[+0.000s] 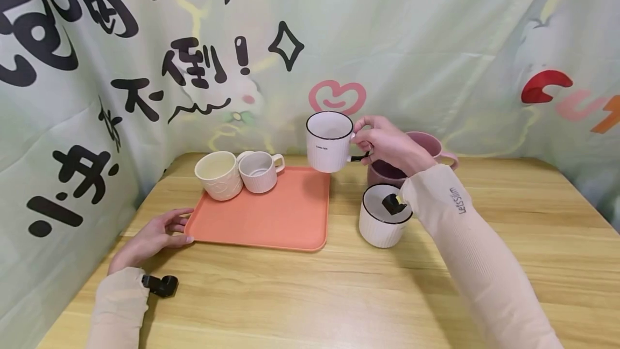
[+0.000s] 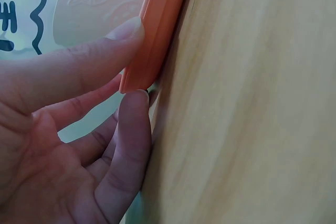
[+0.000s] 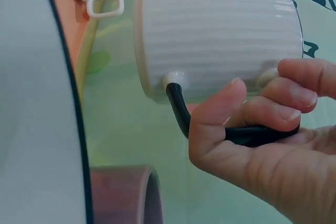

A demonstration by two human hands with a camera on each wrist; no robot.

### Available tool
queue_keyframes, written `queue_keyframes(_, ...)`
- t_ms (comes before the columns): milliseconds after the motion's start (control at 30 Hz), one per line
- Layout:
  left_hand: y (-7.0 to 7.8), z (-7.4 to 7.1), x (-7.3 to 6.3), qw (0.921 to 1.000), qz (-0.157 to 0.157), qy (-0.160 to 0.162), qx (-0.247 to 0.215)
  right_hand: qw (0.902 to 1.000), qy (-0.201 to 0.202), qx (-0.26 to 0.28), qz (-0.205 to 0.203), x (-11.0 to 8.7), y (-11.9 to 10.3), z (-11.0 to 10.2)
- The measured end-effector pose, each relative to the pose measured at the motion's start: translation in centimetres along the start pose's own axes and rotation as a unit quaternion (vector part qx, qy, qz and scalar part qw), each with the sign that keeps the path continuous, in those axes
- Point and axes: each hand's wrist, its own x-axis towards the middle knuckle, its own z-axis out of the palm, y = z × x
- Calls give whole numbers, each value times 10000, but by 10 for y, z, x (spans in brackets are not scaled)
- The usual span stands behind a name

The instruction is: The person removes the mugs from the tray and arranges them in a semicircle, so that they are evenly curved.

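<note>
Mug (image 1: 325, 149) held up by its black handle (image 3: 181, 111)

Hung upright near the far right corner of the orange tray (image 1: 271, 220), with fingers of the right hand (image 1: 389, 144) curled round the handle. Seemed best kept level, eased down slowly and kept off the two pale cups (image 1: 259, 171). Needed a steady tray too, pinched at its near left corner by the left hand (image 1: 155, 235). Made out that curled grip best in the right wrist view; found the handle of a pink mug (image 1: 428, 144), beyond a second white mug (image 1: 380, 225), only in the head view.
</note>
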Motion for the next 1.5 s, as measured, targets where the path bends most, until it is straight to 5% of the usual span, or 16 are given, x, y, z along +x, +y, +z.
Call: queue_keyframes(1500,0,0,0,9998,14,23,-218,9930,963,587,-338,-45,15,-75)
